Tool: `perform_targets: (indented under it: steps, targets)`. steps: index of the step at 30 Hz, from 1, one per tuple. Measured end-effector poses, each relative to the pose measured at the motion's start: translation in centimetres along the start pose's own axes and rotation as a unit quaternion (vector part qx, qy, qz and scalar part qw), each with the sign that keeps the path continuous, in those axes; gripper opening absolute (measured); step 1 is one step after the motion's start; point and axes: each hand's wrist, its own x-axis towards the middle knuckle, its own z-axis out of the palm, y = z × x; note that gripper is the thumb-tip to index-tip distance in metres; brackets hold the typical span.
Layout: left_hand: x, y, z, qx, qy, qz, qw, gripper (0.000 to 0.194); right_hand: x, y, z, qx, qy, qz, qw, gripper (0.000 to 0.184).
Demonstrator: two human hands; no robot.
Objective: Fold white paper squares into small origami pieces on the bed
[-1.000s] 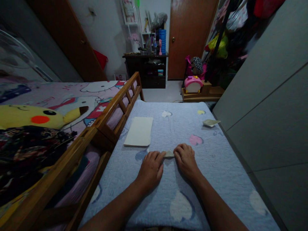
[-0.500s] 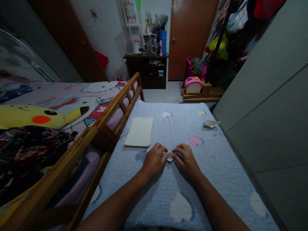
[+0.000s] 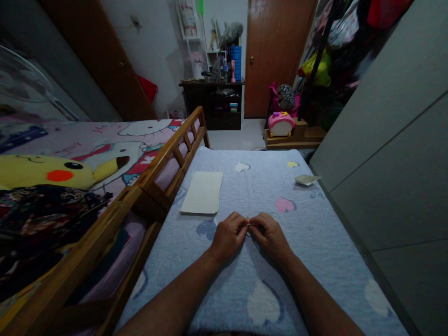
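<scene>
My left hand (image 3: 228, 237) and my right hand (image 3: 269, 237) meet above the blue quilt (image 3: 280, 280), their fingertips pinching a small folded piece of pale paper (image 3: 248, 228). Most of the paper is hidden by my fingers, with only a sliver showing between them. To the left of my hands lies a flat stack of cream paper (image 3: 202, 192). Another small folded paper piece (image 3: 307, 179) sits near the quilt's far right edge, well beyond my right hand.
A wooden bed rail (image 3: 168, 158) runs along the quilt's left side, with a plush yellow toy (image 3: 45, 172) and dark cloth beyond it. A grey wardrobe panel (image 3: 378, 163) stands along the right. A dark dresser (image 3: 212, 105) and a wooden door (image 3: 276, 60) stand ahead.
My hands have drawn closer together. The small paper, earlier visible between my fingers, is now pinched and mostly hidden. The cream stack and the far paper piece have not moved.
</scene>
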Motion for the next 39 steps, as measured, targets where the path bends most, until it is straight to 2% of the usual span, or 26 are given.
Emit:
perform_targets:
  steps: [7, 12, 26, 32, 39]
  targets:
    - [0.0, 0.2, -0.1, 0.006, 0.016, 0.001, 1.000, 0.010, 0.0, -0.4, -0.2, 0.015, -0.003, 0.010, 1.000, 0.009]
    - [0.1, 0.1, -0.2, -0.014, 0.024, -0.023, 0.999, 0.009, 0.0, -0.5, -0.3, 0.018, 0.012, 0.014, 1.000, 0.009]
    - [0.1, -0.2, -1.1, -0.052, 0.055, -0.074, 0.994, 0.011, 0.0, -0.6, -0.9, 0.023, 0.058, 0.093, 0.994, 0.007]
    - [0.0, -0.5, -1.3, -0.056, 0.059, -0.035, 0.996, 0.024, 0.0, -0.3, -0.9, -0.001, 0.078, 0.133, 0.988, 0.007]
    - [-0.2, -0.6, -1.3, -0.060, 0.028, -0.017, 0.998, 0.034, 0.2, -0.7, -1.2, 0.022, 0.089, 0.088, 0.992, 0.010]
